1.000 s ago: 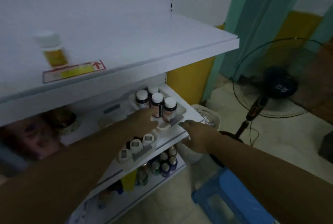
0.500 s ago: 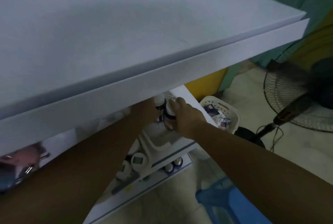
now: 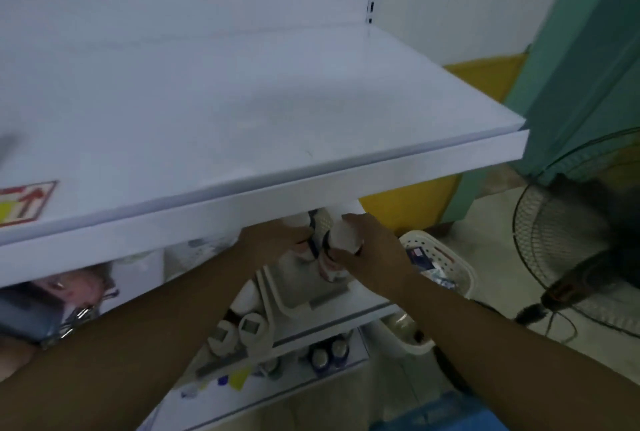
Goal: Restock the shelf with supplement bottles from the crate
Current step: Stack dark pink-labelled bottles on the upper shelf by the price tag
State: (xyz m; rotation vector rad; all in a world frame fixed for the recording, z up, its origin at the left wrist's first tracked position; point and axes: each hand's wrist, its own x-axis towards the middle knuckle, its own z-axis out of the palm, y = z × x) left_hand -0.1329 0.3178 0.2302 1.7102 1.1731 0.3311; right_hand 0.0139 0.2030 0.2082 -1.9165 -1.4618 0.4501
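From my station I see the right hand curled round a white-capped supplement bottle at the centre of the frame, just under the front lip of the wide white upper shelf board. The left hand lies just beside it, against neighbouring bottles; I cannot tell whether it grips one. Below both sits a white plastic tray on the middle shelf. The white perforated plastic crate stands right of centre, near a black pedestal fan at the right edge.
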